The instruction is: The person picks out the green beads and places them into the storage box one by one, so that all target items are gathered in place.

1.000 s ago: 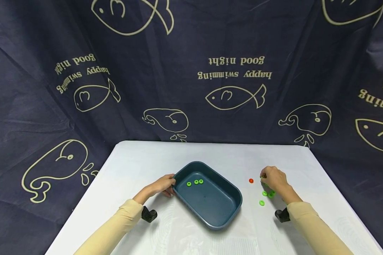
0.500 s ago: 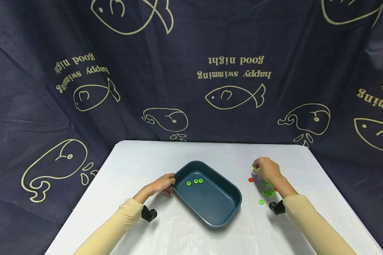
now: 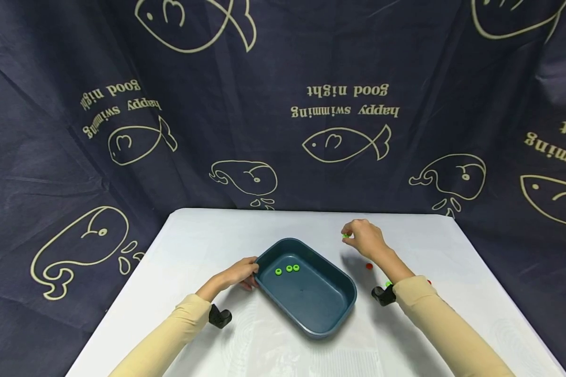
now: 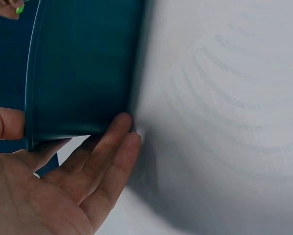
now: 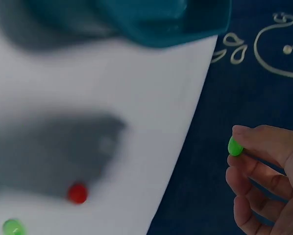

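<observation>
A dark teal rectangular plastic bin (image 3: 306, 303) stands on the white table. My left hand (image 3: 238, 272) grips its left corner; the left wrist view has the thumb (image 4: 7, 123) over the rim and the fingers along the outer wall. Three small green ring-shaped beads (image 3: 289, 268) lie on the bin floor near its far left end. To the right of the bin, raised over the table, my right hand (image 3: 367, 240) pinches another green bead (image 5: 235, 146) between thumb and index finger, its other fingers loosely curled.
Right of the bin, a red bead (image 3: 369, 266) lies on the table, with a green bead (image 3: 389, 284) close to my right wrist. A second red bead (image 3: 430, 281) shows beside the right sleeve, which hides other beads. A dark blue fish-print curtain (image 3: 283, 104) hangs behind the table (image 3: 207, 230).
My right hand has lifted a green bead from the group on the right and carried it left and away from me, towards the bin. My left hand and the bin have stayed put.
</observation>
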The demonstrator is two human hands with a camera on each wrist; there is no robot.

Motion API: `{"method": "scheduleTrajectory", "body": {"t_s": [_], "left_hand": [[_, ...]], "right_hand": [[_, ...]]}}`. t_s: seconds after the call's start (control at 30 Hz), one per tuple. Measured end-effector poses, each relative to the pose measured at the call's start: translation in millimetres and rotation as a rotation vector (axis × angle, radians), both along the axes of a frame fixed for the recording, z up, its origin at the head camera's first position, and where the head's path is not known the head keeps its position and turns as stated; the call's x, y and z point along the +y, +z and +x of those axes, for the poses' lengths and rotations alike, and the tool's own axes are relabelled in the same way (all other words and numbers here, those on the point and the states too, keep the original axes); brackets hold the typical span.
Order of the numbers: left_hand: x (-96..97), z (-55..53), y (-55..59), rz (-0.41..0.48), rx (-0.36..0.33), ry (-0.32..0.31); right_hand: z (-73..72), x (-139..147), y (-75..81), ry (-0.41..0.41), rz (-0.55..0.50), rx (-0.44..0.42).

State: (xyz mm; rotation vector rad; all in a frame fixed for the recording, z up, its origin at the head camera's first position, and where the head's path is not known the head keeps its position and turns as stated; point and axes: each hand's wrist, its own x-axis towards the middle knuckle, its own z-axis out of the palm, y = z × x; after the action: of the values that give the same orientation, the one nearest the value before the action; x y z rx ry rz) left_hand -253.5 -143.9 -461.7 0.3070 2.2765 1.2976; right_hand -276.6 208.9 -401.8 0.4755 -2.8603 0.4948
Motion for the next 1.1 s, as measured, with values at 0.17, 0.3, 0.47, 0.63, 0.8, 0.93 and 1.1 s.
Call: {"method": "scheduleTrajectory", "body": {"t_s": [0.17, 0.3, 0.47, 0.63, 0.8, 0.93, 1.1], "left_hand": [[0.2, -0.2, 0.1, -0.006, 0.002, 0.010], [1.3, -0.1, 0.8, -0.010, 0.009, 0.016], [1.1, -0.9, 0.9, -0.008, 0.007, 0.021], [-0.3, -1.6, 1.4, 0.001, 0.005, 0.005], [-1.0, -0.9, 1.8, -0.003, 0.011, 0.004], [-0.4, -1.0, 0.6, -0.004, 0.007, 0.018], [-0.1, -1.7, 1.2, 0.000, 0.007, 0.009]], "right_hand": [[-2.4, -22, 5.8, 0.032, 0.000, 0.021], [-4.9, -37, 6.8, 0.048, 0.003, 0.017], [-5.9, -54, 7.0, 0.068, 0.009, 0.011], [-3.7, -74, 5.4, 0.097, 0.020, 0.004], [-2.7, -99, -3.0, 0.141, 0.023, -0.025], [-1.8, -116, -12.0, 0.171, 0.021, -0.045], [0.1, -131, -23.3, 0.203, 0.044, -0.057]]}}
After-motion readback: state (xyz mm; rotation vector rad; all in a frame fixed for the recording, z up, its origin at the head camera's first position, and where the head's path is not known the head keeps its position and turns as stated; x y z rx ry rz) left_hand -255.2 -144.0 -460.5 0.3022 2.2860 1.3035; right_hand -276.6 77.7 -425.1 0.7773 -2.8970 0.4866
